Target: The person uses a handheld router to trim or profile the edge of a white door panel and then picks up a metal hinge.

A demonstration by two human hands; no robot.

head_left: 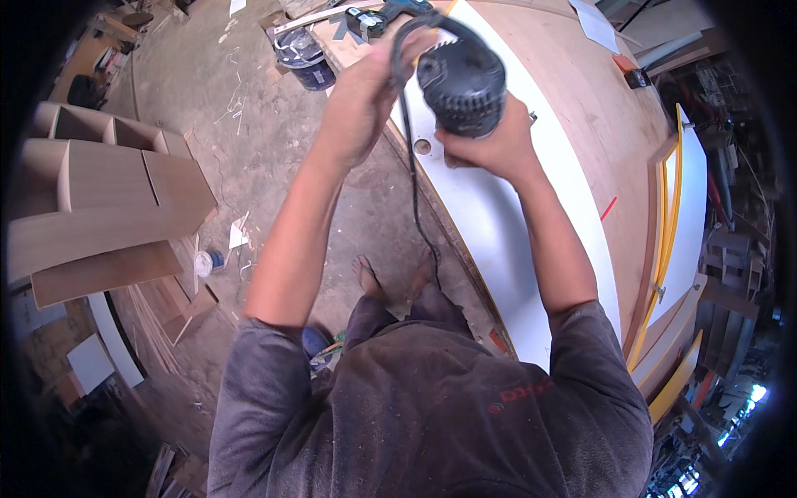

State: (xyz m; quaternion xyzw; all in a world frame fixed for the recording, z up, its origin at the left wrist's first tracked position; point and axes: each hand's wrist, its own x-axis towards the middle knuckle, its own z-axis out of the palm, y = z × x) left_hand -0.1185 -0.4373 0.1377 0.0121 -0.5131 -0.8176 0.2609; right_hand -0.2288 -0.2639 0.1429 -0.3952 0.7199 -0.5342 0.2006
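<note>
My right hand [498, 145] is wrapped round a black, rounded corded power tool [462, 87], tilted over the white panel. The tool's lower end and any bit are hidden by its body and my hand. A black power cord [413, 166] loops from the tool's top past my left hand [365, 104] and hangs down toward my feet. The left fingers are bent round the cord's loop beside the tool, slightly blurred. Beneath lies a long white panel [498, 241] with yellow edging. One round hole [422, 147] shows near its left edge.
The panel rests on a wooden worktop [627, 149]. A cordless drill [386, 17] lies at the far end, above a dark bucket [305, 62] on the floor. Yellow-edged boards [685, 207] lean at right. Wooden cabinets [108, 191] stand at left near a small tub [207, 263].
</note>
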